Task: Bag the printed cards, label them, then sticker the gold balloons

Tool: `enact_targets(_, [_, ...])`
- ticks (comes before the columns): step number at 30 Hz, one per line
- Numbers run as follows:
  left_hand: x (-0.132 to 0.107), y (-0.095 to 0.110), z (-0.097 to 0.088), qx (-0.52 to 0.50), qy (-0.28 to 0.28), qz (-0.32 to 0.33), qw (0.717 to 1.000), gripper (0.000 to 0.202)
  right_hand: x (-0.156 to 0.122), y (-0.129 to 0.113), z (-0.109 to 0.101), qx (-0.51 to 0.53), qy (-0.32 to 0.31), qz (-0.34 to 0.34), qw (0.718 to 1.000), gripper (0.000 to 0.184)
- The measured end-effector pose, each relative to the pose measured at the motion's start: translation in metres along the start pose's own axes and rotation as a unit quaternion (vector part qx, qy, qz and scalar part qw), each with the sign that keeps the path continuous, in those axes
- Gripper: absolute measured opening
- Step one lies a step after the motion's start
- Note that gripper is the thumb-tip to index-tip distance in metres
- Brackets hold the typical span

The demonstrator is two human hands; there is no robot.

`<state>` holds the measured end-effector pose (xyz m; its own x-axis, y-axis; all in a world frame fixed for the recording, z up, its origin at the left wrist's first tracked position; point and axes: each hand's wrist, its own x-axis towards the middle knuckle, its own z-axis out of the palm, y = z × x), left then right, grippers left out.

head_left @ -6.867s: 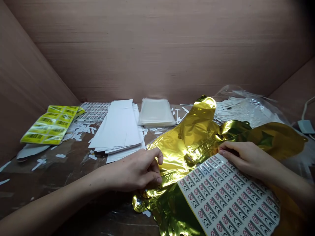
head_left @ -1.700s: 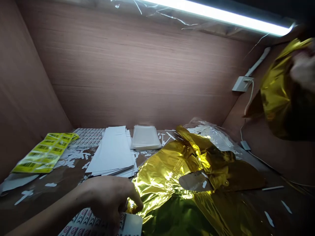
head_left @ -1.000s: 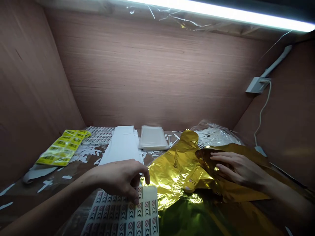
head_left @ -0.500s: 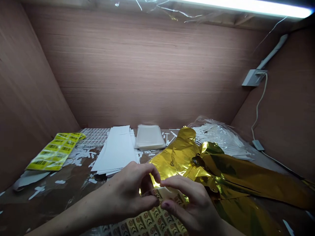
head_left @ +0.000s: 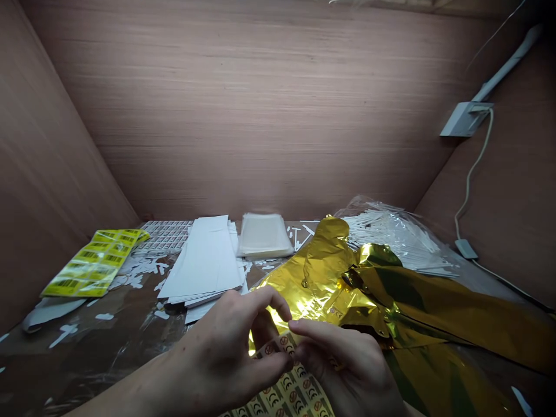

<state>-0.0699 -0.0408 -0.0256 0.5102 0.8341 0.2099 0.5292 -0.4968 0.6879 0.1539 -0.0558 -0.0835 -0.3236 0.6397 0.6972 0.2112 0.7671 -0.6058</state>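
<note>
While in both hands (head_left: 217,353) — sticker sheet (head_left: 282,388)

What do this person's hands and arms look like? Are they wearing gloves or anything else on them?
Both the left hand and the right hand are bare, with no gloves. The left forearm shows no sleeve, and no watch, ring or bracelet can be made out.
</note>
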Motion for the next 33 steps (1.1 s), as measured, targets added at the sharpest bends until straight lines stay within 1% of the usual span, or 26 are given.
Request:
enact_targets(3, [0.002, 0.002, 0.001, -0.009, -0.008, -0.002, 1.0, 0.028, -0.001, -0.002, -0.002, 0.004, -0.006, 0.056, 0.998, 0.028])
enact_targets(6, [0.002, 0.007, 0.001, -0.002, -0.007, -0.001, 1.0, 0.025, 0.0, -0.005, -0.003, 0.048, -0.013, 0.127, 0.991, 0.015])
enact_targets(8, [0.001, 0.009, 0.001, 0.017, -0.002, 0.006, 1.0, 0.027, 0.001, -0.006, -0.002, 0.082, -0.019, 0.177, 0.981, 0.01])
enact_targets(10, [-0.001, 0.011, 0.001, 0.034, 0.0, 0.018, 0.999, 0.029, 0.001, -0.008, -0.001, 0.107, -0.025, 0.204, 0.973, 0.009])
enact_targets(12, [-0.002, 0.012, 0.002, 0.033, 0.001, 0.032, 0.999, 0.029, 0.0, -0.008, 0.0, 0.122, -0.03, 0.213, 0.969, 0.008])
enact_targets(14, [-0.002, 0.013, 0.003, 0.025, 0.008, 0.045, 0.999, 0.028, -0.002, -0.009, 0.0, 0.12, -0.028, 0.208, 0.97, 0.007])
enact_targets(16, [-0.001, 0.015, 0.005, 0.022, 0.016, 0.056, 0.998, 0.025, -0.003, -0.009, -0.001, 0.103, -0.026, 0.186, 0.977, 0.007])
enact_targets(21, [0.0, 0.023, 0.006, 0.014, 0.036, 0.089, 0.995, 0.024, -0.005, -0.008, -0.007, 0.014, -0.028, 0.094, 0.995, 0.01])
enact_targets(27, [0.0, 0.029, 0.002, 0.005, 0.069, 0.118, 0.991, 0.019, -0.005, -0.014, -0.009, -0.049, -0.001, -0.003, 0.999, 0.011])
enact_targets(30, [0.0, 0.029, 0.002, 0.003, 0.07, 0.13, 0.989, 0.015, -0.004, -0.018, -0.009, -0.053, 0.011, -0.005, 0.999, 0.015])
enact_targets(33, [0.0, 0.03, 0.002, -0.022, 0.058, 0.118, 0.991, 0.017, -0.003, -0.021, -0.01, -0.058, 0.023, 0.005, 0.998, 0.02])
